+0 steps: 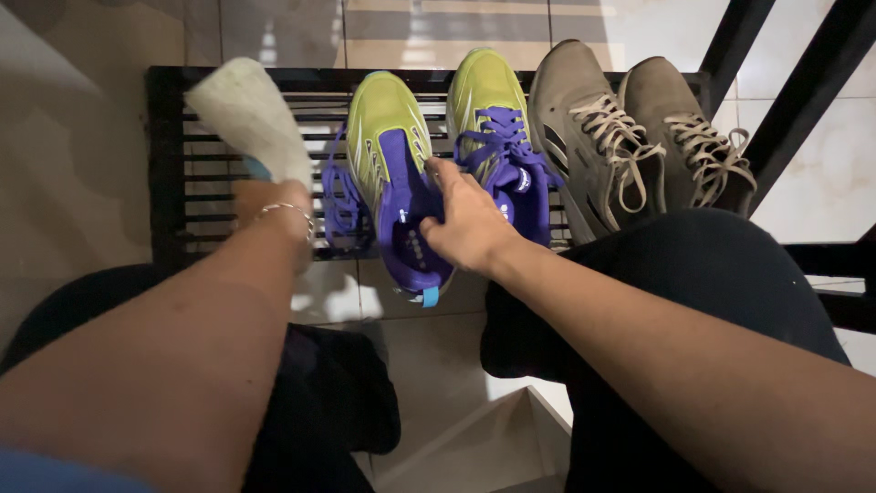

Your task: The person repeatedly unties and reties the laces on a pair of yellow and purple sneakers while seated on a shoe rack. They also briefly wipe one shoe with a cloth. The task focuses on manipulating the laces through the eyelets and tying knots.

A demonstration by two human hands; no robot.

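Two yellow-green trainers with purple laces and lining stand side by side on a low black slatted rack [169,164]. My right hand [467,224] grips the left trainer [391,137] at its purple opening, fingers inside the collar. The right trainer [497,119] sits just behind my fingers. My left hand [278,205], with a thin bracelet at the wrist, is raised over the rack's left part and holds a pale cloth [246,114] that sticks up from it.
A pair of grey-brown trainers [630,128] with beige laces stands on the rack's right end. Black metal bars [803,82] slant at the right. My knees in dark trousers fill the lower view. Pale floor tiles surround the rack.
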